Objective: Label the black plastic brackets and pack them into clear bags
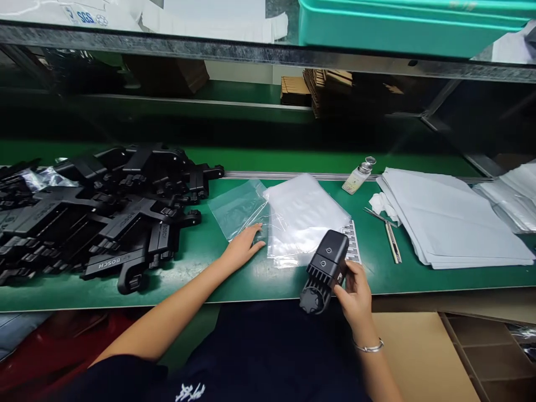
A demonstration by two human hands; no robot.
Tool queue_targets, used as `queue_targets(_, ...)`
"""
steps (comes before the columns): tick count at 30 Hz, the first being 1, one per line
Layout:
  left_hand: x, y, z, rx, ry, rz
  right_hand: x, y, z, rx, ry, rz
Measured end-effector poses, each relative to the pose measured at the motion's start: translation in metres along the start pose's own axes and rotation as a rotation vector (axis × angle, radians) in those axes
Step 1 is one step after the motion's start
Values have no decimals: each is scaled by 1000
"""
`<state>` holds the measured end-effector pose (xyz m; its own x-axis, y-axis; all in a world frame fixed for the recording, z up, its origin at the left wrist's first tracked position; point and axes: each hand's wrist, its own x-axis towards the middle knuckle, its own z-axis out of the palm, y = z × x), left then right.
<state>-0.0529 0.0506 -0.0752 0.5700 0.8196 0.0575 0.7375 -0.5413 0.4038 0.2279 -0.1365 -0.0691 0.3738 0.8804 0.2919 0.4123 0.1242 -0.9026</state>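
Note:
My right hand (355,293) is closed around a black plastic part (324,271) with ribs, two round buttons and a knob at its lower end, held just above the front edge of the green table (251,279). My left hand (245,245) lies flat with fingers stretched out on the corner of a clear plastic bag (238,209). A stack of clear bags (304,220) lies between the two hands. A sheet of small labels (354,243) sticks out from under the black part.
A big heap of black plastic parts (100,218) fills the table's left side. At right lie a white paper stack (448,220), tweezers (379,216), a pen-like tool (392,243), a white wad (379,202) and a small bottle (358,176). A cardboard box (486,357) stands below right.

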Motion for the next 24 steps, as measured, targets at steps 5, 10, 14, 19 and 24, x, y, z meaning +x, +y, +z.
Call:
queue_targets(5, -9, -1, -6, 13, 58, 13, 1, 5, 14, 169, -23, 47)
queue_targets(10, -21, 4, -19, 99, 219, 109, 7, 1, 21, 174, -56, 30)
queue_targets(14, -30, 9, -22, 63, 88, 95, 10, -2, 25, 136, -79, 6)
queue_targets(19, -36, 18, -27, 5, 41, -90, 14, -10, 30, 31, -124, -102)
queue_targets(24, -40, 22, -30, 45, 9, 116, 22, -28, 36, -201, -155, -216)
